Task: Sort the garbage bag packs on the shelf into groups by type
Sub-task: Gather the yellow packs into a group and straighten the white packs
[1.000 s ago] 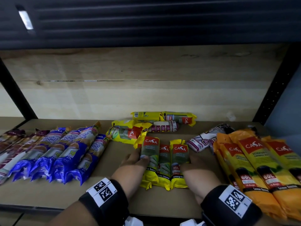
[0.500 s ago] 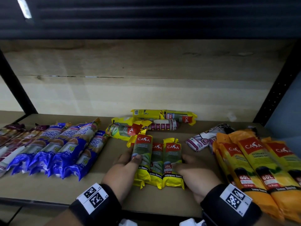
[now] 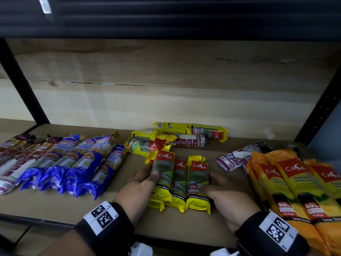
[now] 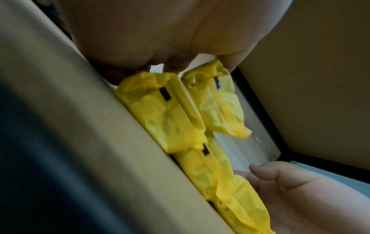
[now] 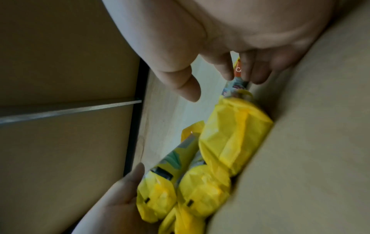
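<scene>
- While both hands bracket the small yellow packs near the shelf's front edge, the step in hand looks like squaring that group into a tidy row.
- Far left, the purple-and-white packs lie side by side, and next to them the blue packs form their own fanned row; both look sorted.
- Left hand rests against the leftmost of the three yellow 25L packs, thumb laid over its face, fingers hidden behind it, so it holds that pack lightly.
- These three packs stand parallel, touching, red labels pointing to the back wall, crimped yellow ends toward the person.
- Right hand presses the rightmost pack's side, thumb on its face, fingers loosely spread rather than clenched.
- Behind them a loose heap of yellow packs lies crosswise, unsorted; I judge the next move calls for letting go and reaching back for those.
- Further right, a white pack lies askew, then the large orange 60L packs sit grouped.
</scene>
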